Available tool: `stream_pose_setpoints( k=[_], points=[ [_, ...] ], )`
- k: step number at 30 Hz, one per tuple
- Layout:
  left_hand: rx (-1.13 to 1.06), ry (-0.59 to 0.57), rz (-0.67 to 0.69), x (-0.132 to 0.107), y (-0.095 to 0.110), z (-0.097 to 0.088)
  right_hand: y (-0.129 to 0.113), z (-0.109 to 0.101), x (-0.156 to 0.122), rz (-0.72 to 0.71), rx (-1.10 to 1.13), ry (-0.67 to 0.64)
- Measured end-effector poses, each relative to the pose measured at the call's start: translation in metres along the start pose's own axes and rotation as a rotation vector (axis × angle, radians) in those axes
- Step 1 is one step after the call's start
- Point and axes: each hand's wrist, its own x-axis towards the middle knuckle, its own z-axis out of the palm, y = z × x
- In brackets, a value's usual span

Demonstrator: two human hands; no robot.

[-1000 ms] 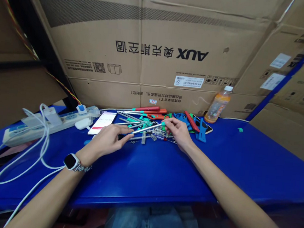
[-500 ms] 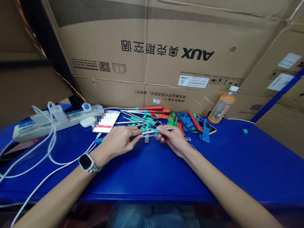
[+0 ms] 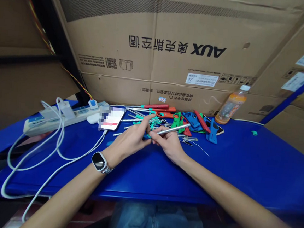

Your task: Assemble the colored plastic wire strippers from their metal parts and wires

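My right hand [image 3: 166,143] grips a thin silver metal rod [image 3: 174,128] that points up and to the right above the blue table [image 3: 162,175]. My left hand [image 3: 132,140], with a smartwatch [image 3: 99,161] on the wrist, pinches the rod's near end, where a small green piece shows between the fingers. Both hands meet just in front of a pile of small tools [image 3: 167,119]: red-handled screwdrivers [image 3: 152,107], green, blue and red plastic tools, and silver rods.
A phone [image 3: 111,118] with a lit screen lies left of the pile, beside a white earbud case [image 3: 92,118] and a power strip [image 3: 58,117] with white cables [image 3: 44,154]. An orange drink bottle [image 3: 232,105] stands at the back. Cardboard boxes [image 3: 160,47] wall the rear.
The hands have come together and lifted the silver rod off the pile toward me. The rod now points right instead of left. The camera has shifted slightly.
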Motion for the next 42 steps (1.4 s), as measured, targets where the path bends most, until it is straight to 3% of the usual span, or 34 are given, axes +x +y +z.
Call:
stream_pose_setpoints(
  k=[6, 10, 12, 16, 19, 21, 23, 26, 29, 30, 31, 32, 33, 36, 38, 42],
  points=[
    [-0.066, 0.042, 0.029, -0.003, 0.005, 0.001, -0.005, 0.003, 0.000, -0.052, -0.068, -0.028],
    [-0.187, 0.147, 0.050, 0.002, 0.007, -0.002, -0.016, -0.003, -0.002, -0.043, -0.068, -0.060],
    [-0.358, 0.198, 0.012, 0.011, 0.008, -0.006, -0.018, -0.007, -0.004, -0.056, -0.061, -0.053],
    [-0.962, 0.200, -0.174, 0.034, 0.018, -0.010, -0.014, -0.009, -0.010, -0.033, -0.184, -0.107],
    [-1.308, 0.319, -0.280, 0.047, 0.026, -0.005, -0.008, -0.006, -0.014, 0.085, -0.184, -0.242],
    [-1.385, 0.412, -0.319, 0.049, 0.026, 0.001, -0.007, -0.005, -0.015, 0.201, -0.050, -0.325],
    [-1.315, 0.460, -0.341, 0.045, 0.019, 0.006, -0.009, -0.009, -0.015, 0.263, 0.047, -0.329],
    [-1.008, 0.477, -0.347, 0.030, 0.001, 0.006, -0.012, -0.020, -0.012, 0.262, 0.003, -0.226],
    [-0.558, 0.856, -0.321, 0.012, -0.009, -0.003, -0.012, -0.035, -0.006, 0.224, -0.169, -0.168],
    [-0.411, 0.952, -0.256, 0.007, -0.010, -0.007, -0.012, -0.039, -0.005, 0.173, -0.260, -0.169],
    [-0.268, 0.963, -0.162, 0.004, -0.008, -0.012, -0.012, -0.042, -0.003, 0.109, -0.370, -0.170],
    [-0.127, 0.903, -0.053, 0.002, -0.006, -0.017, -0.011, -0.045, -0.003, 0.043, -0.485, -0.175],
    [0.005, 0.768, 0.073, 0.001, -0.002, -0.021, -0.011, -0.047, -0.003, -0.014, -0.595, -0.184],
    [0.214, 0.213, 0.308, 0.004, 0.004, -0.028, -0.012, -0.048, -0.005, -0.089, -0.831, -0.248],
    [0.206, -0.015, 0.295, 0.005, 0.002, -0.025, -0.013, -0.047, -0.008, -0.085, -0.903, -0.303],
    [0.033, -0.195, 0.161, 0.000, -0.010, -0.013, -0.012, -0.043, -0.012, -0.087, -0.895, -0.391]
  ],
)
